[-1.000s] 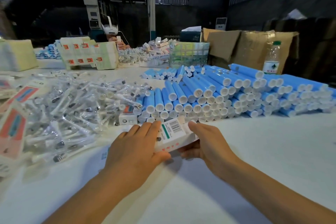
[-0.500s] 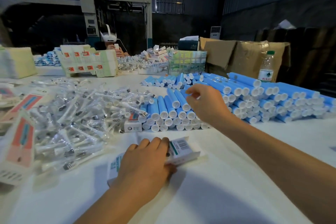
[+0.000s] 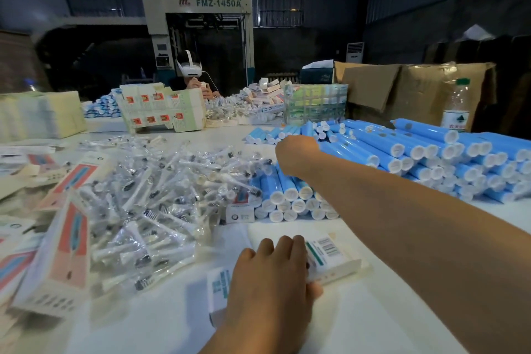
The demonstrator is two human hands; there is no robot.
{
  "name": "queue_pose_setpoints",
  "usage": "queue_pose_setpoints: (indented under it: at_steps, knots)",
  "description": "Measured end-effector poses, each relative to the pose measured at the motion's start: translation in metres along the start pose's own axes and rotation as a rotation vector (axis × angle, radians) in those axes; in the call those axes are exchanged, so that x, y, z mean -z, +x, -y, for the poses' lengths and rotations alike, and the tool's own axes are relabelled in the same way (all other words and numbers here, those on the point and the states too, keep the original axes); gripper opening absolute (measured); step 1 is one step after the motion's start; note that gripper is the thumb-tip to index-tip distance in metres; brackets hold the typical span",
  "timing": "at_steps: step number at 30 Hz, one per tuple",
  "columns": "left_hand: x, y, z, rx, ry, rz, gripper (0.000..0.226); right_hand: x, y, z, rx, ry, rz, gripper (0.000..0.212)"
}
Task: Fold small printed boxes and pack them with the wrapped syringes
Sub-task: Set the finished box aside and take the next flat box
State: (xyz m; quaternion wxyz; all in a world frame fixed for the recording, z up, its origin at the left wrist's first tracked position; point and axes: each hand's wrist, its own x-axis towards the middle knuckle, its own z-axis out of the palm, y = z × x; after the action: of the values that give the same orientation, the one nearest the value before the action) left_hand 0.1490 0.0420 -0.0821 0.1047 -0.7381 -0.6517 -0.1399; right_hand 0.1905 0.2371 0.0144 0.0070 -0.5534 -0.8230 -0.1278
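the small printed box lies folded on the white table near the front edge, barcode up; the left hand rests on it, fingers curled over its near end, grasping it; the right hand reaches out over the blue tubes, and whether its grip has closed on one i cannot tell; the heap of wrapped syringes lies just left, with flat box blanks beyond; judging by this, one box is formed but unfilled, and most of the packing is left.
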Motion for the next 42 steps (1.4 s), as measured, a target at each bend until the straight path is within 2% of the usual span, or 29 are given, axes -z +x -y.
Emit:
queue_pose_setpoints:
  at_steps: [4,8,9,12,14,15,17,18,20,24,25,27,32,34,36,42]
  knots:
    - [-0.002,0.001,0.002,-0.001,0.032,0.021,0.064,0.0,0.005,0.007,-0.008,0.002,0.058,0.011]
    - [0.002,0.0,0.003,0.006,0.018,0.013,0.055,0.02,-0.008,-0.017,-0.009,0.174,0.041,0.027]
    - [0.003,0.0,0.003,0.009,0.004,-0.001,0.052,0.026,-0.015,-0.026,-0.031,0.325,0.033,0.03]
    - [0.005,-0.002,0.005,0.005,-0.039,-0.032,0.052,0.03,-0.049,-0.058,-0.121,1.011,0.032,0.029]
    - [0.005,-0.002,0.005,0.01,-0.06,-0.064,0.053,0.02,-0.087,-0.078,-0.139,1.413,0.002,0.006]
    - [0.005,-0.003,0.005,0.017,-0.072,-0.082,0.055,0.011,-0.107,-0.087,-0.166,1.59,-0.029,0.016]
    - [0.004,-0.003,0.002,0.029,-0.079,-0.113,0.061,-0.012,-0.142,-0.102,-0.258,1.856,-0.11,0.061]
    - [0.004,-0.003,0.0,0.038,-0.078,-0.126,0.064,-0.024,-0.156,-0.105,-0.286,1.917,-0.147,0.074]
    - [0.005,-0.003,-0.002,0.055,-0.077,-0.144,0.067,-0.043,-0.175,-0.107,-0.309,1.966,-0.2,0.079]
    - [0.007,-0.006,-0.009,0.055,-0.082,-0.184,0.068,-0.064,-0.184,-0.101,-0.328,1.93,-0.381,0.084]
    - [0.007,-0.006,-0.01,0.051,-0.082,-0.193,0.068,-0.066,-0.184,-0.096,-0.284,1.857,-0.428,0.084]
    - [0.005,-0.003,-0.013,0.047,-0.069,-0.211,0.068,-0.071,-0.183,-0.087,-0.216,1.663,-0.452,0.072]
    - [-0.004,0.003,-0.012,0.056,-0.011,-0.155,0.067,-0.087,-0.173,-0.085,-0.244,1.412,-0.344,0.047]
    - [-0.005,0.004,-0.008,0.06,-0.002,-0.132,0.066,-0.094,-0.169,-0.09,-0.238,1.111,-0.34,0.04]
    - [-0.005,0.004,-0.002,0.075,0.001,-0.127,0.066,-0.102,-0.167,-0.094,-0.191,0.832,-0.279,0.042]
    - [0.002,0.002,0.012,0.117,-0.002,-0.152,0.067,-0.105,-0.155,-0.104,-0.125,0.422,-0.202,0.049]
